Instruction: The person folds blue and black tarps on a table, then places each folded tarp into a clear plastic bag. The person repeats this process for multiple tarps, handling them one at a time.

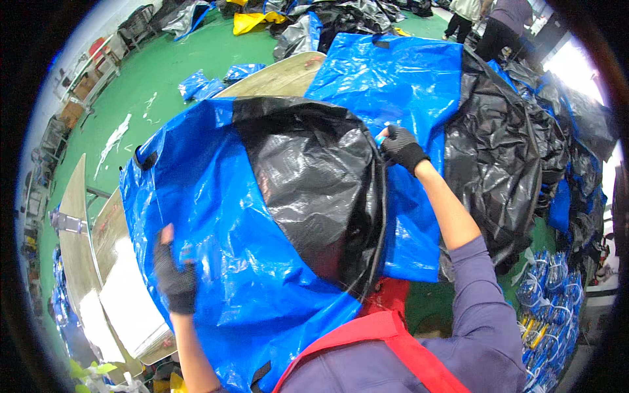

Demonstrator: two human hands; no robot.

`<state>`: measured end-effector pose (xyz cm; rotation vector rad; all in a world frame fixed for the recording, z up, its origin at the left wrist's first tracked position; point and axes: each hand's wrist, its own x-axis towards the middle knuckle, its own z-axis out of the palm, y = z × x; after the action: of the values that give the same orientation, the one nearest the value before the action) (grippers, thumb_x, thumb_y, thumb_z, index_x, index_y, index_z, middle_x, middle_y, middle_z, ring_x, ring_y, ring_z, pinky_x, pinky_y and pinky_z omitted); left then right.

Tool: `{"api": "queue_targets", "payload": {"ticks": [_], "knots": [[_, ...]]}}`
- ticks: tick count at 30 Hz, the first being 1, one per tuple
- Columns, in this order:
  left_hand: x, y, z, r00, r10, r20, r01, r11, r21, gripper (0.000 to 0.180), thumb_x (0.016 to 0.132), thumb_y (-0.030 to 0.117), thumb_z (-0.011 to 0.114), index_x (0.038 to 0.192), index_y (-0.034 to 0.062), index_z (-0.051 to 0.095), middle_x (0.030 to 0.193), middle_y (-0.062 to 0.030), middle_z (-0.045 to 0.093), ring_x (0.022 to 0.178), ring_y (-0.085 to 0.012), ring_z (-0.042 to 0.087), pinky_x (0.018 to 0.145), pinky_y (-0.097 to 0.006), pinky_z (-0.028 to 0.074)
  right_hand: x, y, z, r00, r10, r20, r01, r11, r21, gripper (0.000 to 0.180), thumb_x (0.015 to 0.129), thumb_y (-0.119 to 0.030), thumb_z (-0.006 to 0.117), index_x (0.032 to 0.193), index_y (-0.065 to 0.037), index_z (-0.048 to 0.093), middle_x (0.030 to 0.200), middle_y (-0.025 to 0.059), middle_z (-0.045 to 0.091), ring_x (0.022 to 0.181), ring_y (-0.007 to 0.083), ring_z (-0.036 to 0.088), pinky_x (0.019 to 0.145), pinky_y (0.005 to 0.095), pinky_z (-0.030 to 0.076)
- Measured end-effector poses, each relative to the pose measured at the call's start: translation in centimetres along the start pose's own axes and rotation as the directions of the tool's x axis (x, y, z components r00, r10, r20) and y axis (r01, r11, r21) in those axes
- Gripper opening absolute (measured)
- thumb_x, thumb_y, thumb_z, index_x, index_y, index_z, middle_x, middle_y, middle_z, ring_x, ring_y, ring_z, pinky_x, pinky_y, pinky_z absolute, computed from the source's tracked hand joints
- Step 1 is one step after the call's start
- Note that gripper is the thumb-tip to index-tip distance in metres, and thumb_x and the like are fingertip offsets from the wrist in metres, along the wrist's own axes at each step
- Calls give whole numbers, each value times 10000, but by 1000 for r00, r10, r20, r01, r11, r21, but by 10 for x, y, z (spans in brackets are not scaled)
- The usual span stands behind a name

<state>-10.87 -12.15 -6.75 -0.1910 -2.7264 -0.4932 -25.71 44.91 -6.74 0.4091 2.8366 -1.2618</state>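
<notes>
A large blue and black plastic tarp cover (216, 190) is spread in front of me, its black part (308, 177) wrinkled and bulging into a rounded rim. My left hand (175, 278), in a dark fingerless glove, is over the blue part at the left. Its fingers look apart but are smeared by motion. At the right rim of the black part, my right hand (404, 148), gloved alike, has its fingers closed. A small teal bit shows at its fingertips; what it belongs to is hidden. Dark tabs (145, 159) sit on the tarp's edge.
Another blue tarp piece (393, 78) and crumpled black sheeting (491, 164) lie beyond and right. Pale boards (124, 288) show beneath at left. Tied blue bundles (550, 288) are stacked at lower right. Two people stand at the far right. The floor (151, 85) is green.
</notes>
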Motion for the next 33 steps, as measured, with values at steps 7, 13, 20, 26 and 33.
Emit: {"api": "queue_targets", "payload": {"ticks": [7,13,20,26,33], "knots": [[52,176,96,830,308,465,-353,936,10,744,847,611,501,1452,193,388,1519,-169,309,1407,-412,231,1101,-642,98,-33,-27,10,963,-269,32,266,919,-291,456,849,-428,576,992,-2,658,977,287,649,958,431,627,813,480,500],[28,161,130,911,330,249,-352,935,49,649,839,597,523,1384,246,481,1478,-164,372,1373,-426,285,1106,-634,120,-57,-104,-8,919,-392,-31,245,631,-736,549,824,-297,641,1318,-90,519,1078,231,639,980,359,629,820,464,486],[-8,88,36,991,133,12,-133,991,-28,709,788,344,663,1379,31,426,1412,-247,422,1335,-423,360,1130,-501,240,-59,-96,127,649,-549,527,760,429,-489,857,826,-635,531,1516,-236,217,1540,206,220,1431,407,163,1103,653,85],[-263,-1,-70,387,-854,349,912,299,-280,666,888,509,598,1294,-11,504,1169,-197,601,1011,-291,578,890,-394,467,-46,-63,140,655,-549,519,753,417,-510,868,846,-640,515,1530,-256,144,1525,220,246,1428,413,173,1129,594,118],[-320,16,-107,316,-899,302,946,274,-174,584,830,384,681,1276,46,517,1076,-181,652,943,-345,634,869,-424,501,-54,-82,130,666,-460,587,745,434,-507,893,835,-610,562,1529,-216,160,1546,223,189,1429,411,166,1149,532,134]]}}
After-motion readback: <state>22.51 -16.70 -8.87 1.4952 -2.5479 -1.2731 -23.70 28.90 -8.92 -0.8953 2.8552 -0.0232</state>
